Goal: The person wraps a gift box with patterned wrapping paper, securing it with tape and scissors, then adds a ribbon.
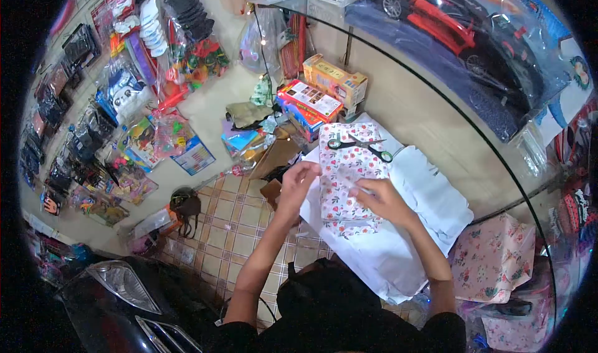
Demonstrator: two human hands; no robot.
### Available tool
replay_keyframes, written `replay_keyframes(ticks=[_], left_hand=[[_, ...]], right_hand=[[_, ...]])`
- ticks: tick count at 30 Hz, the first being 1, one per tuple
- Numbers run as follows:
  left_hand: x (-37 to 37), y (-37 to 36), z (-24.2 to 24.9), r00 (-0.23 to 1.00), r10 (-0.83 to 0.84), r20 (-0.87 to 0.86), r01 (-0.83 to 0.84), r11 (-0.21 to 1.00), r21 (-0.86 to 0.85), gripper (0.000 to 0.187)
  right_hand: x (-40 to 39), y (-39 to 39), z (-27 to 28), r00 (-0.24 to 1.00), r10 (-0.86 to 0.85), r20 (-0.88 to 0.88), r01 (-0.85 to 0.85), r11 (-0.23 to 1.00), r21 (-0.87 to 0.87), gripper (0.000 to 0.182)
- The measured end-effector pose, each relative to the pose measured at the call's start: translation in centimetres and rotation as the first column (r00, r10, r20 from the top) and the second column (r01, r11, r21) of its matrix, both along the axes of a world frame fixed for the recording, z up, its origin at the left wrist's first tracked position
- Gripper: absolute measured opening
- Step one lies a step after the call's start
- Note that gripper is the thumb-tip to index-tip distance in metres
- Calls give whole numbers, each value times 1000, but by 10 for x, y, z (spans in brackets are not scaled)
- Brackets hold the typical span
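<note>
Mid-wrap at a glass worktop (430, 113): we see the left hand (298, 181) pinching the left edge of a box in floral wrapping paper (346, 166), while the right hand (381, 197) presses flat on top. Scissors (359, 145) rest on the far end. We judge the fold is being closed; next comes holding the seam taut for fastening.

Left hand (298, 181) raised, fingers curled, right hand (380, 198) palm down, forearms bare
</note>
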State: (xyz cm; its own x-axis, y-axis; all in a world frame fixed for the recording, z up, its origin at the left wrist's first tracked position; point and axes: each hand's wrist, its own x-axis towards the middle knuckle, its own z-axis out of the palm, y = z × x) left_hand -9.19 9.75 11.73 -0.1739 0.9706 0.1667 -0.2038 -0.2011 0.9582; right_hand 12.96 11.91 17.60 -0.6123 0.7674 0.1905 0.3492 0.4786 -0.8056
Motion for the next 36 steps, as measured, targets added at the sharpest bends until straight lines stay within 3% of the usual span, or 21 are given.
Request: replay_keyframes(ticks=[1, 4, 5, 8, 11, 14, 17, 21, 23, 24, 25, 26, 27, 28, 29, 30, 32, 34, 36], left_hand=[[-4, 1, -4, 1000, -16, 7, 16, 1000, -4, 16], [1, -1, -12, 1000, -21, -18, 20, 1000, -18, 16], [4, -2, -14, 999, -15, -33, 14, 1000, -23, 17], [9, -1, -16, 983, 57, -177, -53, 998, 25, 15], [7, 2, -15, 886, 220, -409, -185, 975, 123, 13], [3, 9, -38, 895, 202, -397, -131, 971, 199, 13], [-4, 5, -40, 646, 380, -662, -155, 914, 374, 19], [-29, -8, -34, 492, 485, -723, -182, 869, 459, 21], [-91, -25, -32, 395, 299, -868, -129, 954, 270, 24], [-114, -44, -22, 222, 38, -974, -47, 999, 28, 33], [-149, -59, -32, 192, -265, -945, 100, 963, -250, 43], [-185, -75, -43, 124, -544, -830, 220, 831, -512, 54], [-202, -103, -63, 64, -797, -600, 273, 592, -758, 73], [-201, -127, -51, -24, -951, -308, 272, 290, -918, 95], [-192, -145, -42, -181, -975, -126, 329, 60, -942, 106], [-170, -166, -28, -245, -969, -31, 354, -59, -933, 110], [-167, -224, -93, -194, -980, 32, 495, -126, -860, 109], [-139, -247, -91, -66, -904, 423, 561, -384, -734, 103], [-114, -256, -79, 54, -830, 555, 672, -381, -635, 94]], right_hand=[[3, 1, -1, 997, 65, -28, -68, 994, -82, 25], [0, 0, -21, 981, -181, 64, 157, 950, 270, 24], [2, 2, -21, 956, -232, 179, 185, 952, 245, 23], [6, 8, -33, 933, -321, 165, 250, 905, 345, 23], [4, 6, -32, 923, -346, 170, 244, 866, 436, 23], [5, 8, -35, 911, -359, 204, 244, 866, 436, 22], [5, 11, -41, 923, -346, 166, 248, 868, 430, 21], [5, 14, -48, 925, -327, 195, 239, 898, 369, 22], [6, 17, -52, 944, -301, 138, 233, 899, 370, 24], [7, 16, -52, 951, -284, 121, 215, 890, 403, 25], [8, 15, -49, 957, -274, 101, 204, 876, 438, 27], [9, 14, -47, 960, -268, 79, 200, 857, 475, 28], [9, 14, -47, 955, -284, 79, 220, 866, 448, 31], [9, 16, -47, 952, -292, 97, 222, 871, 438, 31], [9, 17, -48, 947, -300, 114, 226, 876, 426, 30], [9, 18, -48, 943, -307, 130, 229, 880, 415, 30], [7, 18, -44, 951, -286, 118, 210, 876, 433, 25], [6, 22, -42, 954, -278, 110, 198, 862, 466, 22], [6, 25, -48, 954, -279, 109, 190, 844, 502, 20]])
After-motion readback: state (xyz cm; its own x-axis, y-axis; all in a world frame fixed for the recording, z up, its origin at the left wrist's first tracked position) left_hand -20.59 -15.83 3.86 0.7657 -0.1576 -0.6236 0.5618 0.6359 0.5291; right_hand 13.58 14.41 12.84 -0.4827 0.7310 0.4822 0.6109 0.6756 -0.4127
